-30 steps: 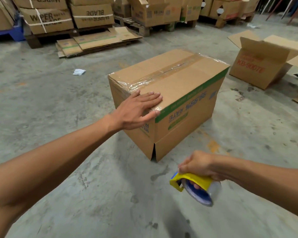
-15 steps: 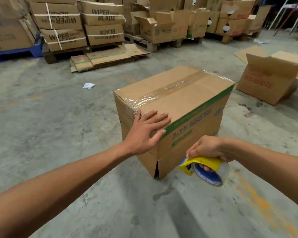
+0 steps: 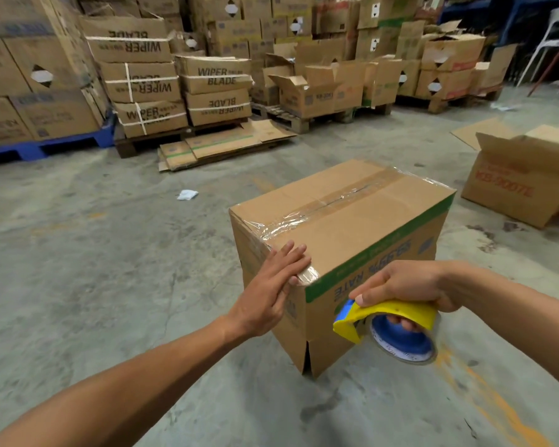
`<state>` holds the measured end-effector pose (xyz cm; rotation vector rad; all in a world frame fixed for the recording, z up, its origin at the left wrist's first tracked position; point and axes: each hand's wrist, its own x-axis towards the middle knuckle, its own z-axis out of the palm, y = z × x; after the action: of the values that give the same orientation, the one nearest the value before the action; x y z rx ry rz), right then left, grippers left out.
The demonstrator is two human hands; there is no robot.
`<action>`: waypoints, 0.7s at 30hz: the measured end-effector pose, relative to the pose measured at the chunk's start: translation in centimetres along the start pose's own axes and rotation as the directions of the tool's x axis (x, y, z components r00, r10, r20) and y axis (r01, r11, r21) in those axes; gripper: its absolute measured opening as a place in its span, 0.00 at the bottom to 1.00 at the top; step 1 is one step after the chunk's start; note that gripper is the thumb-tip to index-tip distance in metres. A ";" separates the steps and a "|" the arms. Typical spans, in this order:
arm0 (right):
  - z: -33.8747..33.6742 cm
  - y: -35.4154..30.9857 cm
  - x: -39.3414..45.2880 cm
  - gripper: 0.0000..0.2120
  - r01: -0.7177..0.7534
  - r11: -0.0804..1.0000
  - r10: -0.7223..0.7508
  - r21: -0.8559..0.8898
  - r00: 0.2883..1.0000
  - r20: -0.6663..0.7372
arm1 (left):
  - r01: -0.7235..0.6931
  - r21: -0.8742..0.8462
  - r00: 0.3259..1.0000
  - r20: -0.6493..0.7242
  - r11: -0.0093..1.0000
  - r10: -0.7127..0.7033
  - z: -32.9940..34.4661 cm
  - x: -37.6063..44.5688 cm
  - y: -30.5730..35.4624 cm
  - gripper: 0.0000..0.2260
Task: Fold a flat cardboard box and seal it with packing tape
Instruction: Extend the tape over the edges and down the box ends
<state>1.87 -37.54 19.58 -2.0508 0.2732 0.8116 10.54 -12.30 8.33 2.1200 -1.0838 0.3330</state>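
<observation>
A folded brown cardboard box (image 3: 362,221) with a green stripe stands on the concrete floor, its top seam covered by clear tape. My left hand (image 3: 271,285) lies flat with straight fingers on the box's near top corner, over the tape end. My right hand (image 3: 404,282) grips a yellow tape dispenser (image 3: 388,321) holding a roll with a blue core, right in front of the box's near long side, by the green stripe.
An open empty carton (image 3: 523,182) stands at the right. Flattened cartons (image 3: 220,146) lie on the floor ahead, before pallets stacked with boxes (image 3: 181,88). Paper scraps (image 3: 187,195) lie on the floor at left. A white chair (image 3: 552,43) stands far right.
My right hand has lifted the tape dispenser from low near the floor up to the box's near side. My left hand has slid toward the box's near corner edge.
</observation>
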 end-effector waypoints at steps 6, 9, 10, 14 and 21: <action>-1.9 0.0 -0.6 0.15 0.009 1.000 -0.009 -0.012 1.000 -0.001 | 0.271 -0.214 0.945 -0.126 0.938 -0.302 2.0 -0.1 3.3 0.23; -3.1 0.4 -0.7 0.15 0.022 0.999 -0.022 0.034 1.000 -0.002 | 0.464 -0.272 0.854 -0.117 0.843 -0.507 3.4 0.9 5.8 0.37; -3.4 0.5 -0.7 0.14 0.027 0.999 -0.027 0.045 1.000 -0.002 | 0.523 -0.277 0.814 -0.117 0.806 -0.569 3.9 1.3 6.4 0.38; -4.0 1.0 -0.7 0.14 0.019 0.999 -0.020 0.044 1.000 0.021 | 0.678 -0.407 0.620 -0.129 0.612 -0.774 5.1 3.0 7.8 0.34; -3.9 2.6 0.3 0.14 -0.038 0.999 0.042 -0.033 0.992 0.119 | 0.708 -0.380 0.578 -0.174 0.596 -0.797 5.6 3.5 7.8 0.31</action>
<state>2.60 -42.16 19.23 -2.0214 0.2373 0.9646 6.07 -21.33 9.91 1.9673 0.0603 0.0895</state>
